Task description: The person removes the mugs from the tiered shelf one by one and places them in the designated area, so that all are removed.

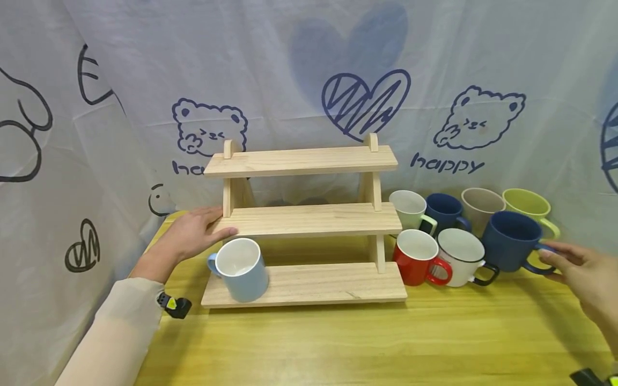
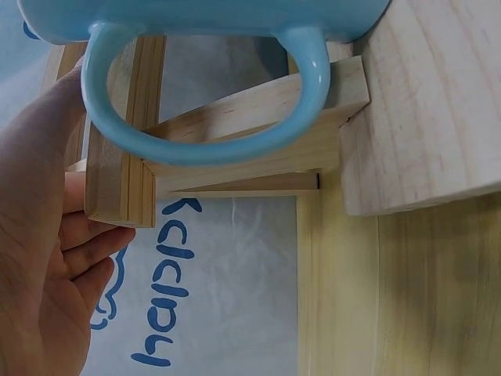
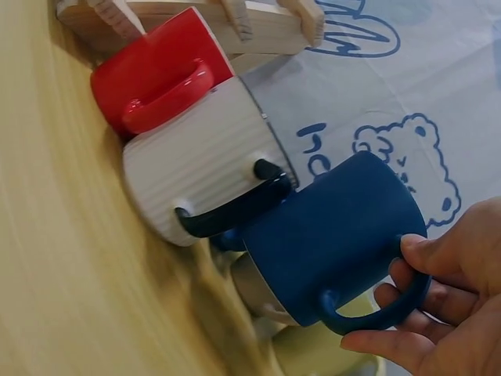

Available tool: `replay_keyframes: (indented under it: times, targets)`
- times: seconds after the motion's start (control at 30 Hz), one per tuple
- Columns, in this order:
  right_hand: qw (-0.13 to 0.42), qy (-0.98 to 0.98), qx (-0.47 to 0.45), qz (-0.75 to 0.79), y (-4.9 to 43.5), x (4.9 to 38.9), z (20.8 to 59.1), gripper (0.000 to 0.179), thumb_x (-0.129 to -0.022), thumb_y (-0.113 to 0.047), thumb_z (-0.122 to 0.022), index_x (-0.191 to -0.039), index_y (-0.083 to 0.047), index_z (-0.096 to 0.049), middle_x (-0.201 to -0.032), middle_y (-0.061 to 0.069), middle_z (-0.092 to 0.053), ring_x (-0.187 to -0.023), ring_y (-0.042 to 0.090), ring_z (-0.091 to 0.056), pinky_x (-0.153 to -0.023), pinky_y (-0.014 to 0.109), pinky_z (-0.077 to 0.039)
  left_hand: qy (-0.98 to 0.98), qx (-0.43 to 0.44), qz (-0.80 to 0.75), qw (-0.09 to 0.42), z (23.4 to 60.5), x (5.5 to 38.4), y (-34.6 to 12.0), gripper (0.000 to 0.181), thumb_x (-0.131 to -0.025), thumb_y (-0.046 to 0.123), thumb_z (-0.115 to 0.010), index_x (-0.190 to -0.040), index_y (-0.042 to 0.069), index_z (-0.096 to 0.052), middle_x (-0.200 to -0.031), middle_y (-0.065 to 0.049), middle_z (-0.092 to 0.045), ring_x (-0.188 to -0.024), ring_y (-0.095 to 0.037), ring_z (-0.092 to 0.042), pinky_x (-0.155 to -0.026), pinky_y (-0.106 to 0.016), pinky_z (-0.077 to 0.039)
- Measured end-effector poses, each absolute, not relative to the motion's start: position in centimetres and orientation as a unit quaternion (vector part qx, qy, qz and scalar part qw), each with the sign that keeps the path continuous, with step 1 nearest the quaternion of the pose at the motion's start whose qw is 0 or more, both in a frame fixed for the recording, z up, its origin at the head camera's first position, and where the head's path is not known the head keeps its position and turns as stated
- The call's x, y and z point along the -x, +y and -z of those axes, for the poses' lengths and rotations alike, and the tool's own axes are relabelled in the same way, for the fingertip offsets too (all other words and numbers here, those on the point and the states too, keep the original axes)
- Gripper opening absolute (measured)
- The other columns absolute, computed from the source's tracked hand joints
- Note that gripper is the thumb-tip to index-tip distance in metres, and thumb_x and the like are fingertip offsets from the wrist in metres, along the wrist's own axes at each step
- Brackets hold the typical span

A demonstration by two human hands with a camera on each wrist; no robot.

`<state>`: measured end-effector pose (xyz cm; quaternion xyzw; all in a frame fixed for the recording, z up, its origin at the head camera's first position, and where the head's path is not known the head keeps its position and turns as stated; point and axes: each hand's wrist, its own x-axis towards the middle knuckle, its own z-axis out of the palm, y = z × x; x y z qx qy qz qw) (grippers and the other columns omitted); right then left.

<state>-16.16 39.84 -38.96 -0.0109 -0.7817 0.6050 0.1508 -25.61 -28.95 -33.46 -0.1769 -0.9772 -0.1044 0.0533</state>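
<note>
My right hand [image 1: 581, 268] grips the handle of a dark blue mug [image 1: 512, 241], thumb on top of the handle and fingers through and under it. In the right wrist view that mug [image 3: 337, 235] is tilted and overlaps the mugs behind it. My left hand [image 1: 193, 233] holds the left end of the middle board of a three-tier wooden shelf [image 1: 309, 220], thumb on top. Below that thumb, a light blue mug [image 1: 246, 279] stands at the left end of the bottom board, handle pointing left; its handle [image 2: 203, 153] fills the top of the left wrist view.
Right of the shelf, a red mug [image 1: 410, 271] and a white mug with black handle [image 1: 458, 262] form the front row. Behind stand a pale mug with green handle [image 1: 407, 206], a navy mug [image 1: 441, 209], a beige mug [image 1: 478, 206] and a yellow-green mug [image 1: 526, 203]. A printed curtain [image 1: 289, 64] hangs behind.
</note>
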Motion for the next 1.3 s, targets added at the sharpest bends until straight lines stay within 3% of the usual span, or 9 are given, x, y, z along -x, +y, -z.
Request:
replay_keyframes:
  times: [0.6,0.97,1.17,1.23,1.3]
  targets:
    - [0.132,-0.804,0.091,-0.572,39.3,15.2,42.6,0.030,-0.096,-0.011,-0.064,-0.086,-0.039,-0.065,-0.081,-0.028,-0.064,-0.072,-0.010,-0.059,-0.057,0.015,-0.053,-0.977,0.175,0.109,0.053,33.3,25.7,-28.8,0.078,-0.092,0.063,-0.054,-0.144,0.005,-0.049,-0.144,-0.024,-0.047,-0.131,-0.045,-0.042,-0.106,-0.058,-0.035]
    - [0.115,-0.800,0.088,-0.582,39.3,15.0,43.5,0.026,-0.096,-0.011,-0.064,-0.088,-0.036,-0.064,-0.083,-0.025,-0.065,-0.072,-0.006,-0.062,-0.061,0.017,-0.055,-0.977,0.177,0.103,0.053,33.3,25.7,-28.8,0.077,-0.093,0.063,-0.053,-0.144,0.004,-0.049,-0.143,-0.024,-0.047,-0.131,-0.046,-0.042,-0.106,-0.059,-0.035]
    - [0.088,-0.805,0.053,-0.584,39.5,15.3,43.3,0.019,-0.099,-0.009,-0.059,-0.097,-0.028,-0.061,-0.085,-0.022,-0.065,-0.076,-0.005,-0.061,-0.062,0.017,-0.055,-0.978,0.172,0.103,0.051,33.4,25.6,-28.9,0.079,-0.093,0.064,-0.051,-0.144,0.004,-0.048,-0.144,-0.025,-0.046,-0.131,-0.047,-0.041,-0.106,-0.060,-0.034]
    - [0.087,-0.832,0.044,-0.546,39.6,15.3,43.1,0.006,-0.100,-0.011,-0.058,-0.104,-0.012,-0.062,-0.085,-0.023,-0.062,-0.075,-0.006,-0.059,-0.062,0.017,-0.054,-0.978,0.172,0.105,0.052,33.4,25.6,-28.9,0.078,-0.093,0.063,-0.052,-0.144,0.005,-0.048,-0.143,-0.024,-0.046,-0.131,-0.046,-0.041,-0.106,-0.060,-0.034]
    - [0.091,-0.864,0.045,-0.493,39.6,15.2,42.9,0.022,-0.100,-0.019,-0.058,-0.110,0.001,-0.060,-0.085,-0.021,-0.062,-0.075,-0.008,-0.056,-0.061,0.016,-0.051,-0.978,0.174,0.106,0.052,33.5,25.6,-28.9,0.077,-0.093,0.063,-0.052,-0.144,0.005,-0.049,-0.143,-0.024,-0.047,-0.131,-0.046,-0.042,-0.105,-0.060,-0.035]
